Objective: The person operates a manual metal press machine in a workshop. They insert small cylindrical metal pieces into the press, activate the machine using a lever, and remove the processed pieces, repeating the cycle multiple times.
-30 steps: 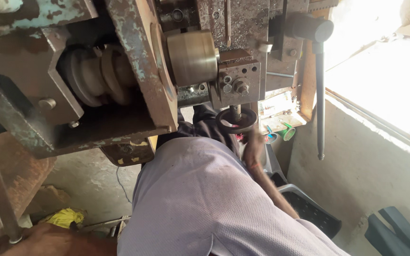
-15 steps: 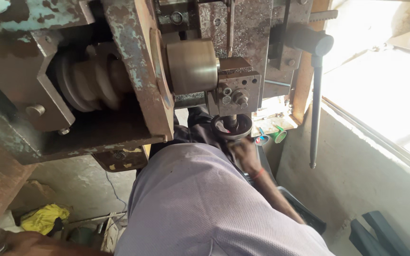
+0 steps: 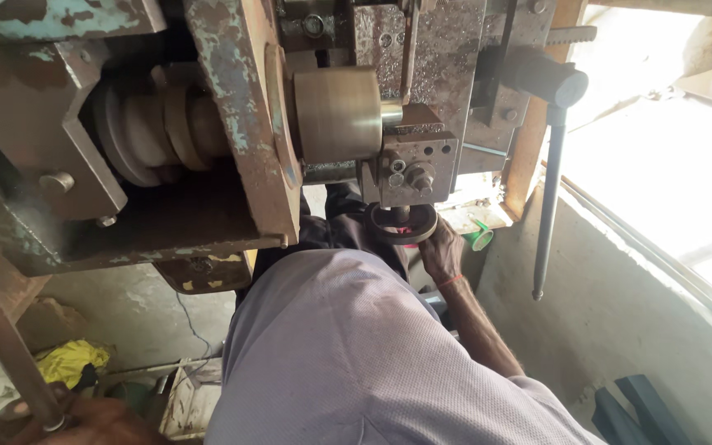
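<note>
Head view, only one we have: our right hand (image 3: 441,247) is wrapped around the rim of the small dark handwheel (image 3: 403,223) under the tool block (image 3: 412,167), fingers closed on it from below-right, wrist bent up, which suits cranking a wheel that sits low on the machine. Left hand (image 3: 96,419) sits at the bottom-left edge, clamped around a long rusty bar (image 3: 2,342) that slants up out of frame; reads as a lever grip. Brass-coloured cylinder (image 3: 338,114) sits just left of the tool block, touching or nearly so; we cannot tell which. A black-knobbed lever (image 3: 547,198) hangs free to the right. Our grey-trousered leg (image 3: 348,354) blocks the floor below the wheel; left hand is half cut off; yellow cloth (image 3: 72,361) partly hidden.
</note>
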